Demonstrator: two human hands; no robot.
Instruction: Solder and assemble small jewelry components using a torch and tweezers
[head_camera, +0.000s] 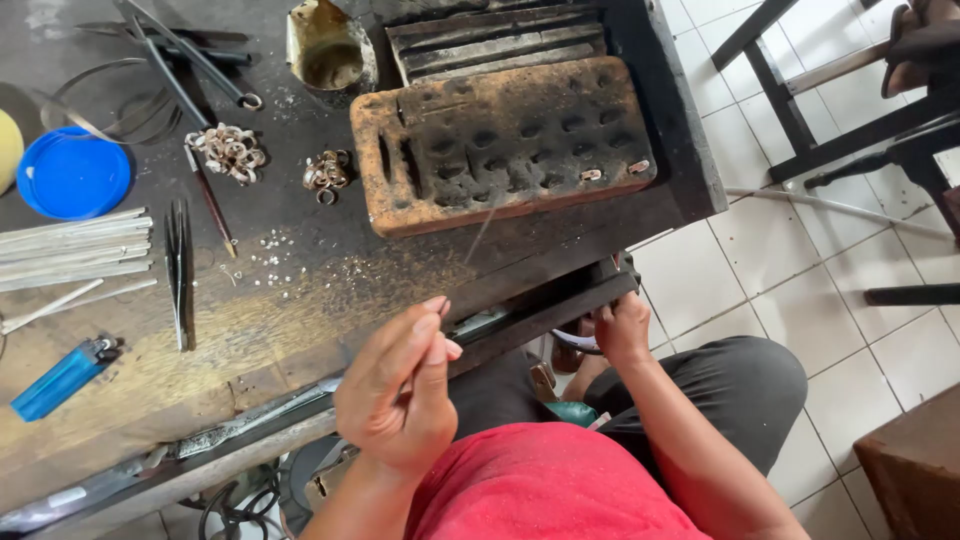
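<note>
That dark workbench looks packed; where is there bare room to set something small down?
The widest bare patch is the worn stretch of the workbench in front of the left hand, between the blue lighter and the orange block. Further back it is crowded: ring piles, tweezers, metal strips, blue lid.

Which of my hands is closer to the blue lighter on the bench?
Left. The left hand is raised over the bench edge, to the right of the blue lighter. The right hand is farther right, below the bench edge at the drawer.
</note>
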